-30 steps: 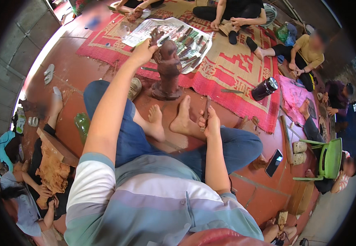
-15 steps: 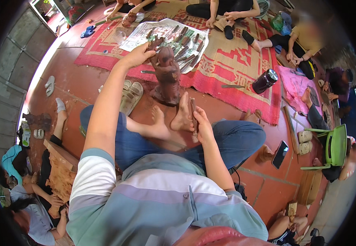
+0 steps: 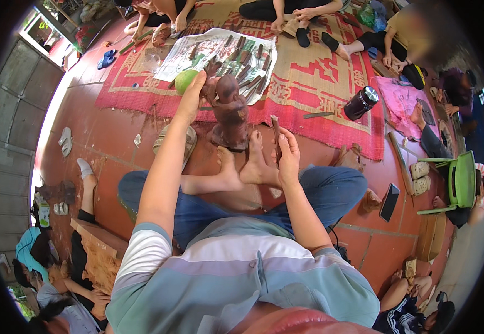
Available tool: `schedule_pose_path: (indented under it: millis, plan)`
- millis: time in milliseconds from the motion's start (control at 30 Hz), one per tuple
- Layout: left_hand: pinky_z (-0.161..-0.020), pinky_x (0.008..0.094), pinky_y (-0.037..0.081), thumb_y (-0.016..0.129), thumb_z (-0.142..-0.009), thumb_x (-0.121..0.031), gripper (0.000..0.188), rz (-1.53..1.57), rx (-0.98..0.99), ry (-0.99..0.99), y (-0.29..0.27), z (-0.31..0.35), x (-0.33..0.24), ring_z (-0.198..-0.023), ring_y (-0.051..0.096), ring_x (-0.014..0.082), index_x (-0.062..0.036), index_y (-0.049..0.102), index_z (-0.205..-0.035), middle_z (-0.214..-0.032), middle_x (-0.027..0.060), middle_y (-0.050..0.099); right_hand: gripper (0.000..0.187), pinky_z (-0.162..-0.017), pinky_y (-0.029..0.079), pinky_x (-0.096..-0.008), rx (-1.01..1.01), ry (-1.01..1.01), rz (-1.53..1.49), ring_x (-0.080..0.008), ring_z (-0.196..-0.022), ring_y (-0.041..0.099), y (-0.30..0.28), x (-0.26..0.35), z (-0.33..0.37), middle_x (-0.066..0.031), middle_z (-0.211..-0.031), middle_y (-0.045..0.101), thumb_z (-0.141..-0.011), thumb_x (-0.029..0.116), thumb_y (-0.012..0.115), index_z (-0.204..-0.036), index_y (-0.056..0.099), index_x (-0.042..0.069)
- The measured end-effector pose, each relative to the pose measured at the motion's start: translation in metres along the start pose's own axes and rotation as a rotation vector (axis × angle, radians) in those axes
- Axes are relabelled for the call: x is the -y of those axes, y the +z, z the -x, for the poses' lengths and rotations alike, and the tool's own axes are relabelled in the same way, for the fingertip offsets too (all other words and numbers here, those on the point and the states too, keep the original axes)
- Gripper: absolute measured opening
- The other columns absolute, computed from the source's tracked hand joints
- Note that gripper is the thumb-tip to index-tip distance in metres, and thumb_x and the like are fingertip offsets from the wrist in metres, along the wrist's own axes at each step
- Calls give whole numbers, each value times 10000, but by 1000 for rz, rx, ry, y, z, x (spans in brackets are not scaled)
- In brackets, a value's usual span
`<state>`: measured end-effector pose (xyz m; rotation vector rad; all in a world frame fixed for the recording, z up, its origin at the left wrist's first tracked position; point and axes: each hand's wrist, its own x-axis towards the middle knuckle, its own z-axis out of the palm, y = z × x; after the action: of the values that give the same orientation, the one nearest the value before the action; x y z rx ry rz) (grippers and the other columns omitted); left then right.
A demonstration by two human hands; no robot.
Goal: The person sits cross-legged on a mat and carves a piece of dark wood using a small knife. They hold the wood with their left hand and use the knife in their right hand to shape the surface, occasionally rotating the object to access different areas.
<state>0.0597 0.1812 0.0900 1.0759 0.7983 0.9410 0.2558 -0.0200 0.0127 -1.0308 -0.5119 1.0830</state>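
Note:
A dark brown carved wooden figure (image 3: pixel 233 114) stands upright on the tiles before my bare feet (image 3: pixel 256 167). My left hand (image 3: pixel 192 100) is beside its upper left side, closed around a smooth, round green thing (image 3: pixel 185 81); some fingers are hidden, and its kind is unclear. In my right hand (image 3: pixel 288 153), to the right of the figure, is a slim brown carving chisel (image 3: pixel 276 131), held nearly upright. Beyond the figure, several similar carving tools (image 3: pixel 246 57) lie on a printed white sheet (image 3: pixel 211 39).
A patterned red and tan mat (image 3: pixel 303 83) spreads ahead, bearing a dark flask (image 3: pixel 360 103). Sandals (image 3: pixel 189 147) lie left of the figure. On the right are a phone (image 3: pixel 389 202) and a green chair (image 3: pixel 462 181). Other people sit around, some at the mat's far edge.
My left hand has turned and come down off the figure's upper part, and the green round thing now shows at it. My right hand has risen slightly and moved right with the chisel.

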Motion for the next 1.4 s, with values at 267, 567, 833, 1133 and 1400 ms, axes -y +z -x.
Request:
schedule_pose_path:
  millis: [267, 567, 833, 1133, 1400]
  plan:
    - [-655, 228, 473, 525, -941, -438, 461, 8, -298, 316, 15, -25, 33, -696, 597, 97, 4, 655, -924, -793, 40, 653, 208, -597, 441, -229, 146, -731, 574, -70, -696, 531, 30, 19, -55, -56, -1093, 574, -714, 58, 770, -910, 703, 76]
    - [-639, 246, 497, 374, -937, -594, 676, 35, -396, 220, 27, -24, 27, -674, 617, 137, 17, 660, -918, -757, 70, 655, 253, -520, 412, -217, 501, -1023, 626, -83, -578, 488, 103, 32, -122, -47, -1116, 581, -610, 76, 828, -832, 753, 171]
    - [-662, 265, 488, 353, -965, -539, 645, 20, -415, 270, 29, -32, 31, -699, 613, 142, 20, 666, -893, -780, 72, 665, 156, -655, 478, -267, 218, -789, 819, -127, -774, 568, 3, 4, -162, -31, -1033, 568, -683, 80, 789, -816, 750, 151]
    - [-658, 279, 512, 323, -955, -582, 669, -21, -363, 243, 21, -28, 36, -711, 624, 162, 12, 627, -985, -875, 78, 648, 101, -654, 481, -289, 439, -982, 703, -206, -771, 597, 80, 43, -130, -44, -898, 601, -722, 144, 767, -817, 733, 144]
    - [-765, 302, 499, 329, -953, -583, 656, -46, -452, 371, 11, -40, 43, -816, 616, 158, 5, 603, -1052, -922, 88, 649, 165, -608, 441, -256, 118, -660, 518, -135, -720, 563, 26, 21, -126, -30, -767, 600, -669, 17, 789, -805, 703, 53]
